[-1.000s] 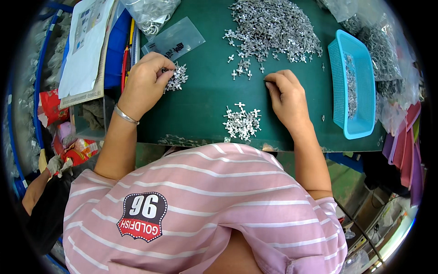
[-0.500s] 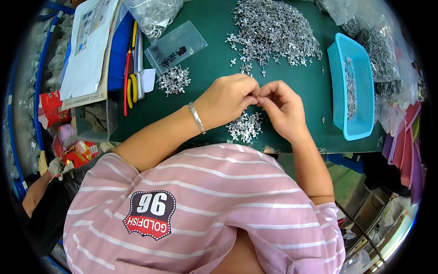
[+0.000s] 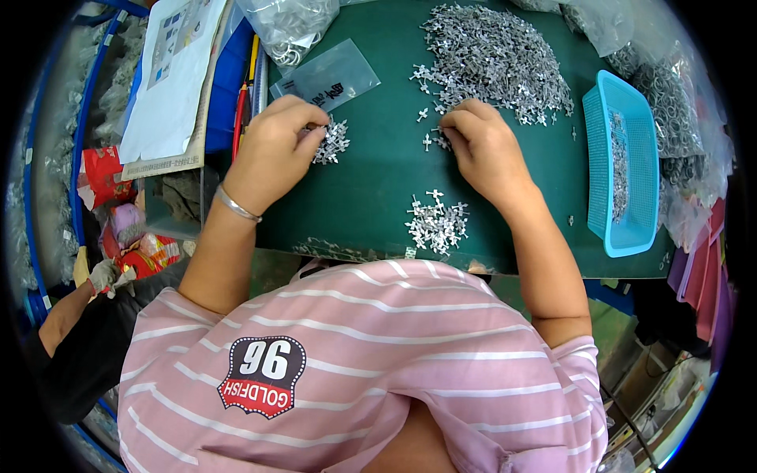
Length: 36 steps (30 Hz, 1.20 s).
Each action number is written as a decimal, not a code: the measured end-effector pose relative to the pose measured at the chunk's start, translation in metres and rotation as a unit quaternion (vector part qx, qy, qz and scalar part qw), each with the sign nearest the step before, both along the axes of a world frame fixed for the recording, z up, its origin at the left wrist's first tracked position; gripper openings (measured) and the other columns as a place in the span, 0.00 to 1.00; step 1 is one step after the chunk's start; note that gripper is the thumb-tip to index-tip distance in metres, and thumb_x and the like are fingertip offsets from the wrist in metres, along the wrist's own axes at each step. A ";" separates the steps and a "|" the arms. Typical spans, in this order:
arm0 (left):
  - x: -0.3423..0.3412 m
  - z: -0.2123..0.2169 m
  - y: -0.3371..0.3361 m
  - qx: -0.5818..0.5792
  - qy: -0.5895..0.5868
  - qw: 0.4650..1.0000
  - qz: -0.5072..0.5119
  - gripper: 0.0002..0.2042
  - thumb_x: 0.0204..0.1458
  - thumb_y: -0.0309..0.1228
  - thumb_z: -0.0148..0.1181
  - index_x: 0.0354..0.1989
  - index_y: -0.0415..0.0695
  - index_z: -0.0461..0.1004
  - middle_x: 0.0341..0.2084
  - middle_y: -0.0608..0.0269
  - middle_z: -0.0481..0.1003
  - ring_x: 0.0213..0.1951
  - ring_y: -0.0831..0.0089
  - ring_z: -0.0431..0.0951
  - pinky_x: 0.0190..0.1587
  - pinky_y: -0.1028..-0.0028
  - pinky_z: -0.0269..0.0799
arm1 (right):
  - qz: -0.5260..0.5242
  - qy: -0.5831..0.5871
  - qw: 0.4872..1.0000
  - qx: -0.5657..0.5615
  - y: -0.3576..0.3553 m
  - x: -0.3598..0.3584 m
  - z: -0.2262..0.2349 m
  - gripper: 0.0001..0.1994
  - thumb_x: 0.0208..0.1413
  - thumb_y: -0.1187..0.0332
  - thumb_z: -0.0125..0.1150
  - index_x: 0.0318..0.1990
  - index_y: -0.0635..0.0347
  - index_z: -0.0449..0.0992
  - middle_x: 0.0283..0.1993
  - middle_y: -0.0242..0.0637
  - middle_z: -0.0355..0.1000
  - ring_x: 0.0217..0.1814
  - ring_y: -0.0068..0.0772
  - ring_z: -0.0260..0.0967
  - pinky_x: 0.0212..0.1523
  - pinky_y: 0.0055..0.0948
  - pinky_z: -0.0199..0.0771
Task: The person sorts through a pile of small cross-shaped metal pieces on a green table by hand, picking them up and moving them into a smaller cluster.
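Note:
My left hand (image 3: pixel 272 154), a silver bangle on its wrist, is at the small left pile of grey cross-shaped metal parts (image 3: pixel 334 143). Its fingers are curled over the pile's left side; whatever they hold is hidden. My right hand (image 3: pixel 489 150) is at the near edge of the large heap of grey metal parts (image 3: pixel 493 59). Its thumb and fingers are pinched together beside a few loose parts (image 3: pixel 428 142), and I cannot see what is between them. Another small pile of brighter cross-shaped parts (image 3: pixel 438 225) lies between my forearms, near the front edge.
On the green table (image 3: pixel 371 189), a flat clear bag (image 3: pixel 335 75) lies behind the left pile. A blue basket (image 3: pixel 623 165) with small parts stands at right, beside bags of rings (image 3: pixel 666 102). Papers (image 3: pixel 169 79) and pliers-like tools (image 3: pixel 241 118) are at left. Another person's gloved hand (image 3: pixel 104 276) shows.
My hands were together above the near pile. They have parted: the left went left to the small pile, the right up to the large heap's edge. The whole view has shifted slightly.

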State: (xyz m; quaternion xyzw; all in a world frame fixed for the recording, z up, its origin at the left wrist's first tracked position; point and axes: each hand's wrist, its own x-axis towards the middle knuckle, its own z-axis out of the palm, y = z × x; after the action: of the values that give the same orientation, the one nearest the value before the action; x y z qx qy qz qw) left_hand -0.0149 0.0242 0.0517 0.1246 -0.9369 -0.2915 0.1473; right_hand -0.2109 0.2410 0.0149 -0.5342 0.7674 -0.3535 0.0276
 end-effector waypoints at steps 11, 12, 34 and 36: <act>-0.078 -0.047 0.071 0.010 0.023 0.992 -0.125 0.10 0.47 0.24 0.67 0.36 0.40 0.73 0.35 0.52 0.72 0.36 0.51 0.75 0.40 0.59 0.73 | -0.013 -0.024 0.999 0.030 0.021 0.010 0.002 0.10 0.50 0.78 0.64 0.42 0.62 0.77 0.41 0.43 0.72 0.44 0.49 0.72 0.45 0.41 0.74; -0.079 -0.048 0.072 0.012 0.028 0.992 -0.123 0.09 0.47 0.23 0.66 0.35 0.40 0.73 0.35 0.52 0.72 0.36 0.51 0.75 0.40 0.59 0.73 | -0.024 -0.035 0.999 0.026 0.023 0.007 0.002 0.09 0.50 0.78 0.64 0.41 0.63 0.77 0.41 0.43 0.72 0.43 0.49 0.72 0.43 0.41 0.74; -0.074 -0.046 0.072 0.023 0.054 0.992 -0.109 0.07 0.48 0.20 0.64 0.36 0.38 0.76 0.32 0.54 0.74 0.35 0.56 0.77 0.39 0.64 0.73 | -0.047 -0.043 0.997 0.035 0.045 0.019 0.012 0.04 0.51 0.79 0.63 0.34 0.62 0.77 0.35 0.43 0.72 0.38 0.50 0.73 0.38 0.42 0.75; -0.074 -0.041 0.072 0.055 0.070 0.992 -0.090 0.07 0.49 0.20 0.63 0.37 0.38 0.76 0.32 0.54 0.74 0.34 0.57 0.77 0.39 0.64 0.73 | -0.057 -0.038 0.997 0.024 0.048 0.014 0.015 0.04 0.51 0.79 0.62 0.35 0.62 0.77 0.35 0.43 0.73 0.37 0.50 0.73 0.37 0.41 0.75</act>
State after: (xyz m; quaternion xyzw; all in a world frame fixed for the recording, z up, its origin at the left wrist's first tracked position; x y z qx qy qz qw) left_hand -0.0893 0.0958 0.0112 0.0265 -0.9142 -0.3628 0.1787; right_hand -0.1968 0.2894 0.0300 -0.4748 0.8034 -0.3560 0.0489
